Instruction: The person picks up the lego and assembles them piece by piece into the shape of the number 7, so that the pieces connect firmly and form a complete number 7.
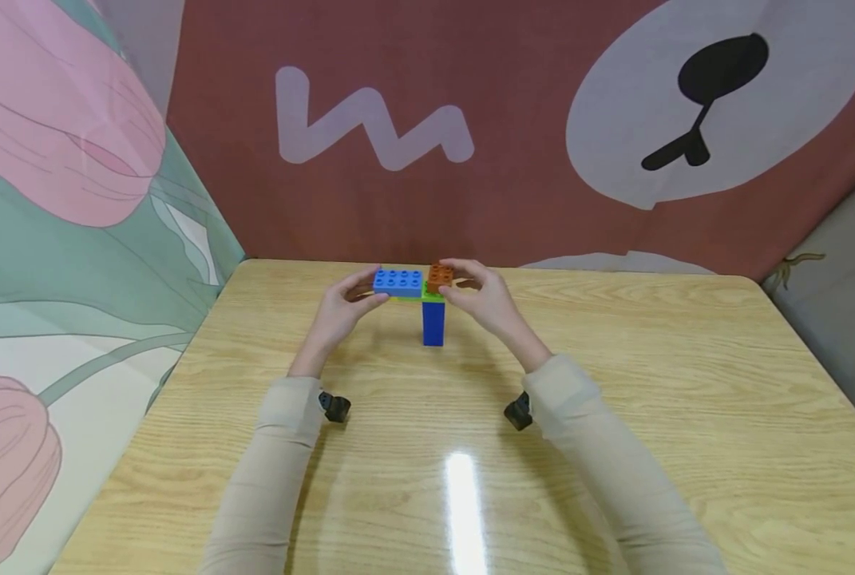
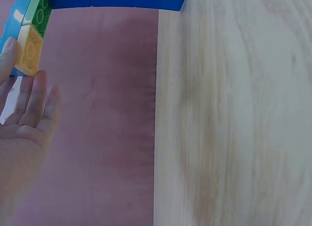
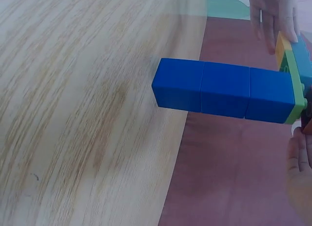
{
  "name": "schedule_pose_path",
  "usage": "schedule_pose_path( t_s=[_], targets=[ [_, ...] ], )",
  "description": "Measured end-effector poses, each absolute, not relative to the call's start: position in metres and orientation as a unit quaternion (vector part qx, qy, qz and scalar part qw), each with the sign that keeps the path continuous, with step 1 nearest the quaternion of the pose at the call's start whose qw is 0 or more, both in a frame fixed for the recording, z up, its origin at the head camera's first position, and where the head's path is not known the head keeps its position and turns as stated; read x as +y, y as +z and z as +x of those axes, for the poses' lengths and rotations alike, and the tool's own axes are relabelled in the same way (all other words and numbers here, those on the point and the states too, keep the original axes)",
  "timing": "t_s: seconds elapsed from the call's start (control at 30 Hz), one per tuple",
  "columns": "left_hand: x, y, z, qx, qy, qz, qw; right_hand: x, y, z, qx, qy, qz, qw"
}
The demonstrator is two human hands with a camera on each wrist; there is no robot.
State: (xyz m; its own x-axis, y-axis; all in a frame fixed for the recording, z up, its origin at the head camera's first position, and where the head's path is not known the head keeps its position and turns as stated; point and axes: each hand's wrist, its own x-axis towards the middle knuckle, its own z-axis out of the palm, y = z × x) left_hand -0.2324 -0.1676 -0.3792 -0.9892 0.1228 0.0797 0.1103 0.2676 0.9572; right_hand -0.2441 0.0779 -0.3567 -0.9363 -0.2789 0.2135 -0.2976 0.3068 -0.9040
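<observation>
A column of dark blue blocks point(image 1: 433, 323) stands upright on the table; the right wrist view shows three blocks stacked. On its top lies a green brick point(image 3: 294, 84) that reaches out to the left. A lighter blue eight-stud brick point(image 1: 398, 283) sits over the green one, with a yellow brick point(image 2: 30, 49) under its outer end. My left hand point(image 1: 342, 310) holds that outer end between thumb and fingers. Above the column, my right hand point(image 1: 492, 302) pinches a brown-orange four-stud brick point(image 1: 440, 277), close over the green studs.
The wooden table point(image 1: 427, 415) ends just behind the bricks, where a dark red cloth point(image 1: 427, 208) with printed shapes hangs. Small black cameras point(image 1: 337, 407) sit at both wrists by the sleeve cuffs. A bright reflection lies on the near tabletop.
</observation>
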Motion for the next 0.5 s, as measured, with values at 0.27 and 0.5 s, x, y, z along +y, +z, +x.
schedule_pose_path(
  t_s=[0.27,0.5],
  targets=[
    [-0.162,-0.381,-0.233,0.791,0.606,0.084,0.007,0.078,-0.357,-0.243,-0.814,0.551,0.186,0.008],
    [-0.155,-0.381,-0.233,0.783,0.616,0.092,0.006,0.083,-0.361,-0.245,-0.815,0.548,0.19,0.002]
  ],
)
